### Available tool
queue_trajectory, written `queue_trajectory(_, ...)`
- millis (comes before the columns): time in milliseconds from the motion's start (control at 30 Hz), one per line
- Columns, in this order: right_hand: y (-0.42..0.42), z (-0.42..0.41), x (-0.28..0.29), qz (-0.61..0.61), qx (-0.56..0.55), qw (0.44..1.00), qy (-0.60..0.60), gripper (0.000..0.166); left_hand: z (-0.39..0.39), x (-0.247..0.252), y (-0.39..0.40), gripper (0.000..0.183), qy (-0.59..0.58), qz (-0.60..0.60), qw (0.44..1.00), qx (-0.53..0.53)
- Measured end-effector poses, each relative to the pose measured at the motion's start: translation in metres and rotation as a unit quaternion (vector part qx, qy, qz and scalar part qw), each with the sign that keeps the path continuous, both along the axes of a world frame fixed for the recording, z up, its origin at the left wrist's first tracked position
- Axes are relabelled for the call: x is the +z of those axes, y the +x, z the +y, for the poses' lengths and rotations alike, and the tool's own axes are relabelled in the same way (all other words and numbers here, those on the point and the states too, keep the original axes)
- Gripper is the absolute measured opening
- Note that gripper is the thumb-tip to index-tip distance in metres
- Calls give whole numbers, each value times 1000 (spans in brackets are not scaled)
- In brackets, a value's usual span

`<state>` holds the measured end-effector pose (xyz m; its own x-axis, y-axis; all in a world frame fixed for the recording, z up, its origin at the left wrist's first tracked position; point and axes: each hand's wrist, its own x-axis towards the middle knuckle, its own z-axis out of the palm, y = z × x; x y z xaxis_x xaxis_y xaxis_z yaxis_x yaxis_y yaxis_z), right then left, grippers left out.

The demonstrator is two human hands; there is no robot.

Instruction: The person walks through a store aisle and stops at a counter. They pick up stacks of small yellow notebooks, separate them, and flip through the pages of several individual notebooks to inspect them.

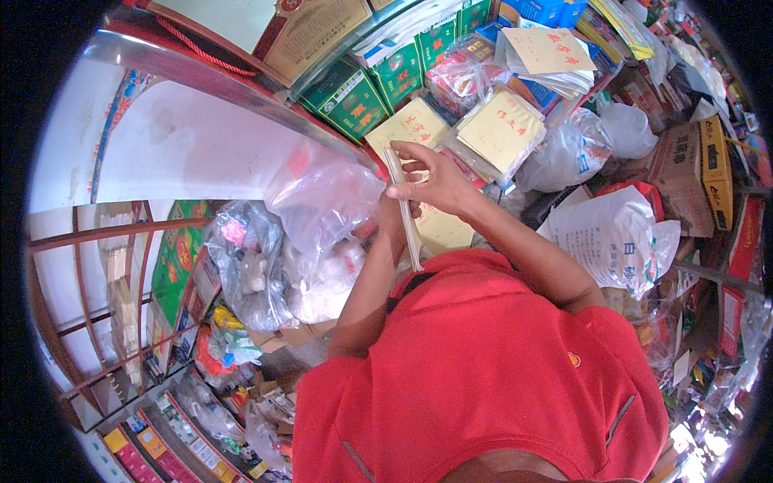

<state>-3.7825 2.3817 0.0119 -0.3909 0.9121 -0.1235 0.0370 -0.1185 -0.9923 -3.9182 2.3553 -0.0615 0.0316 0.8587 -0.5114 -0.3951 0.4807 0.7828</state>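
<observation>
A thin stack of exercise books (406,217) stands nearly edge-on in front of my red shirt. My left hand (391,211) grips it from the left, and the stack hides part of that hand. On the right side, my right hand (436,180) has its thumb and index finger on the upper part of the same stack. Beneath my hands lie tan-covered exercise books (447,228), partly hidden by the right hand. Another tan exercise book (412,125) lies just beyond the fingers. A plastic-wrapped bundle of exercise books (502,130) is to the right.
Green printed boxes (395,75) line the back. More booklets (546,54) are piled at the far right. White plastic bags (610,238) and a cardboard carton (682,175) crowd the right side. Clear plastic bags (253,265) hang or lie left, near a wooden-framed rack (121,232).
</observation>
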Motion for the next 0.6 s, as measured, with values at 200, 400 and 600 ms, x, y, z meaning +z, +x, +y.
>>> queue_trajectory(200, -2, 3, -15, 25, -1, 1000, -9, 93, 0, -11, -4, 33, 1, 0, 1000, -18)
queue_trajectory(400, 0, -1, -1, 16, -9, 1000, -24, 90, 2, -20, -8, 33, 31, -21, 998, -40)
queue_trajectory(600, -1, 2, -13, 20, -14, 1000, 6, 88, -1, 3, 2, 31, 24, -53, 998, 4)
